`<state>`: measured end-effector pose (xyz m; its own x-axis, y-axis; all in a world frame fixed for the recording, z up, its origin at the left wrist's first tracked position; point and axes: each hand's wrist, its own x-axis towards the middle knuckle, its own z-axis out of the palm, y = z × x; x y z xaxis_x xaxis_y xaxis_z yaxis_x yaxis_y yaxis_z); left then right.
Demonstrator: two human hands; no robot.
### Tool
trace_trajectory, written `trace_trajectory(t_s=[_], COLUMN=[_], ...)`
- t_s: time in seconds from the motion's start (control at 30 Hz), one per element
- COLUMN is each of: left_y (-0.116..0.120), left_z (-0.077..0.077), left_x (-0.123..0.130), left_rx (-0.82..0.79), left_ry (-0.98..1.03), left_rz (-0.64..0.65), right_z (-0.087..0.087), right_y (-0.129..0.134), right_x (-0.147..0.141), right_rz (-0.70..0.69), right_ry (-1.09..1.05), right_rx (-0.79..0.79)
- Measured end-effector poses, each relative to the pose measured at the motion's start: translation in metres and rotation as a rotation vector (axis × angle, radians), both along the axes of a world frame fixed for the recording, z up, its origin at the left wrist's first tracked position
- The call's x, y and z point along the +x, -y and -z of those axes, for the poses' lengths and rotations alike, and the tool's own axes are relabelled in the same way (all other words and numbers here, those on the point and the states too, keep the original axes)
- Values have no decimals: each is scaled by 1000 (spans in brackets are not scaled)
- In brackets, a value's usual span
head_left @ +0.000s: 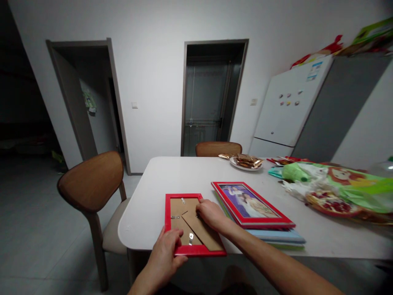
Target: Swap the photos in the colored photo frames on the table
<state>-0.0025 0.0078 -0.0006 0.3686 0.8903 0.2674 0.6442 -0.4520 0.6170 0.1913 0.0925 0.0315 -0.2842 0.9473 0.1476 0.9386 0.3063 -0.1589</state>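
Note:
A red picture frame point(168, 209) lies face down at the table's front edge, its brown backing board point(184, 227) showing. Metal clips and hangers sit along the board's edges, and a stand leg point(204, 233) slants across it. My left hand point(166, 250) grips the frame's lower left corner, fingers on top. The curled fingers of my right hand point(211, 215) press at the right side of the board, over a small metal piece mostly hidden beneath them. To the right, another red picture frame point(227, 207) with a photo rests face up on a stack of blue and green flat items point(276, 235).
On the white table point(172, 172) stand a plate point(247, 168) of wrapped snacks, plastic bags point(350, 184) and an opened pomegranate point(333, 203) at right. Wooden chairs are at the left point(92, 180) and far side point(218, 148). A fridge point(285, 106) stands behind.

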Motion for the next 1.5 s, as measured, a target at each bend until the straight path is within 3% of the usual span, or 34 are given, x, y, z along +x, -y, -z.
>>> trace_trajectory(t_s=[0.23,0.47,1.07,1.17,1.33,1.4,1.5], left_y=[2,3,11,16,15,13,10], left_z=[-2,-4,-15,-13,6,5,-12], left_x=[2,4,11,28,46,41,28], left_rx=[14,-1,-13,36,74,82,101], left_ry=[-1,-4,-78,-186,-284,-230,42], left_rz=[-19,-36,-16,16,-2,-3,-20], right_z=[12,27,30,31,32,30,27], right_y=[2,3,19,23,28,27,27], right_x=[2,14,27,23,23,28,33], right_rz=[13,-93,-107,-30,51,100,218], right_ry=[-112,-110,-304,-419,-688,-808,-1032], right_rx=[3,100,161,171,155,122,73])
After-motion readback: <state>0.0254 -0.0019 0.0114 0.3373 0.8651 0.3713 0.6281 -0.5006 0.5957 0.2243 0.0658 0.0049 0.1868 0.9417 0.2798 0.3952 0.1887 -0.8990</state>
